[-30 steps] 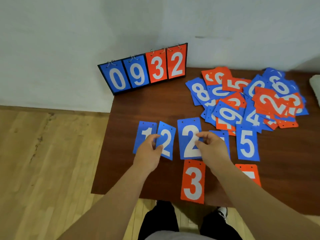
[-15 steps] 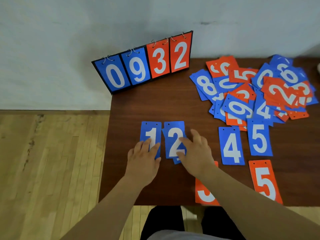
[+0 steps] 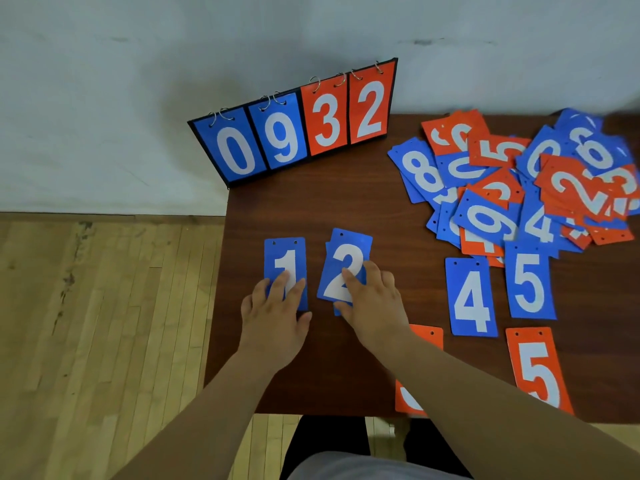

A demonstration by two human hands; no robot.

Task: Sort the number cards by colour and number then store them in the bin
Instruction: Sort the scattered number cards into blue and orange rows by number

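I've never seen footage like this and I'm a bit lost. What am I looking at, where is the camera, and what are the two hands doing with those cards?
There is no machine here. A person wears a camera on the head, so the one picture looks down at their own bare hands.

The left hand rests with straight fingers on a blue 1 card. The right hand presses flat on a blue 2 card, which has another blue card beneath it. Neither hand lifts anything.

Also on the brown table: a blue 4, a blue 5, an orange 5, an orange card partly hidden by the right forearm, and a jumbled pile of cards. A flip scoreboard at the back reads 0932. No bin is in view.
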